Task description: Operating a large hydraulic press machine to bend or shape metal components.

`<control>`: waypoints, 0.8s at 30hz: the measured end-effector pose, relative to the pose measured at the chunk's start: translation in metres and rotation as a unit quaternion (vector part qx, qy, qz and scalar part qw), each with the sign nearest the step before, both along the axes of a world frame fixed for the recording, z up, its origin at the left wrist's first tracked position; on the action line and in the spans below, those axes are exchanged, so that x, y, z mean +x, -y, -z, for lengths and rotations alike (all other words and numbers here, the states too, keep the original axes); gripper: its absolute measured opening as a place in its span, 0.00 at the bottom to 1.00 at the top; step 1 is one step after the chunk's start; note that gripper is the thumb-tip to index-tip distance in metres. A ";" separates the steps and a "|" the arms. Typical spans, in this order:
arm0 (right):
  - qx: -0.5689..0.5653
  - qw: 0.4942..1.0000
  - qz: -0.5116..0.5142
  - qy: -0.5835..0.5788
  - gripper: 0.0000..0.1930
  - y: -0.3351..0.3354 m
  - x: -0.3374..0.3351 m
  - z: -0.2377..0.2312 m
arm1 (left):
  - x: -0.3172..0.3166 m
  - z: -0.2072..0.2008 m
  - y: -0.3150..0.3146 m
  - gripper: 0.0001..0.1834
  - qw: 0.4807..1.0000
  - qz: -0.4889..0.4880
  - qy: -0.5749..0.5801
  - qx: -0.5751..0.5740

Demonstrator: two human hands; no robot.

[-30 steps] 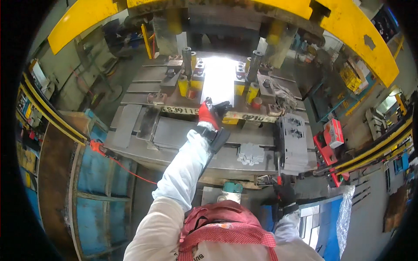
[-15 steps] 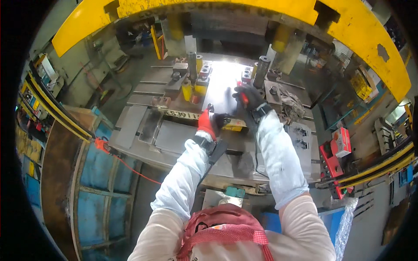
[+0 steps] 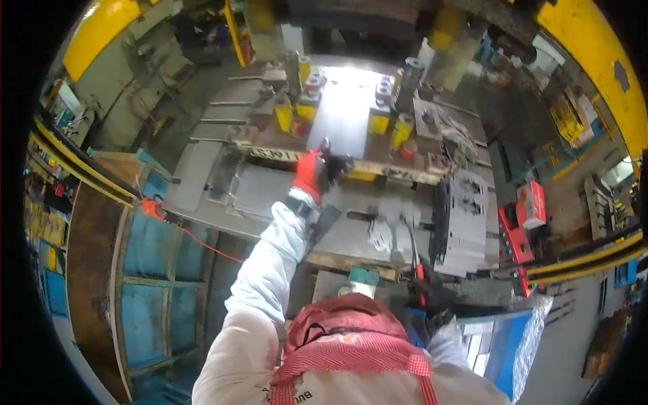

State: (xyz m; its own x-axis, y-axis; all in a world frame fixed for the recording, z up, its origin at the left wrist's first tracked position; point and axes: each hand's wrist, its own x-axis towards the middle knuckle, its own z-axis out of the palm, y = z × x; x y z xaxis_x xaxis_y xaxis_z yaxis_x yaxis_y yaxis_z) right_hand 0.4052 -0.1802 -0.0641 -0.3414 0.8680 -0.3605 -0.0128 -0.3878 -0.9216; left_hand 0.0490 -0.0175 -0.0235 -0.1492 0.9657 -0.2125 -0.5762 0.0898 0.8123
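At the front edge of a die, my left hand [image 3: 317,172], in a red and black glove, reaches to a bright flat metal sheet [image 3: 344,118]. Its index finger and thumb look apart, and I see nothing between them. A dark strip [image 3: 324,223] hangs beside that wrist. Low on the right, close to my body, is my right hand [image 3: 432,324], dark-gloved and blurred. It appears closed on a red-handled tool [image 3: 420,273] with a thin dark shaft pointing away from me; the fingers are partly hidden. A crumpled white glove or rag [image 3: 380,234] lies on the bench nearby.
Posts [image 3: 409,77] and yellow blocks [image 3: 399,130] flank the sheet. Grey metal plates with cutouts [image 3: 466,219] lie right of the bench, beside a red rack [image 3: 513,233] with a red-white box [image 3: 531,204]. A blue-panelled crate [image 3: 145,250] stands left. Yellow-striped rails [image 3: 587,256] cross both sides.
My right hand has drawn back from over the sheet to low by my body, bringing the red-handled tool. My left hand stays near the sheet's front edge. The yellow arch has slipped upward in view.
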 end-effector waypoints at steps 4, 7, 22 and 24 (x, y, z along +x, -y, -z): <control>-0.058 0.998 0.019 0.006 0.24 0.014 0.003 0.038 | -0.010 0.020 -0.018 0.25 0.970 -0.014 -0.239 0.052; -0.047 0.998 0.047 0.015 0.10 0.017 0.003 0.041 | -0.010 0.027 -0.041 0.21 0.998 -0.019 0.004 0.062; -0.113 0.985 0.121 -0.046 0.15 0.045 0.022 0.051 | -0.001 0.021 -0.098 0.23 0.981 -0.069 0.152 0.103; -0.026 0.994 0.106 0.018 0.15 0.048 0.028 0.050 | -0.003 0.017 -0.094 0.23 0.982 -0.049 0.132 0.125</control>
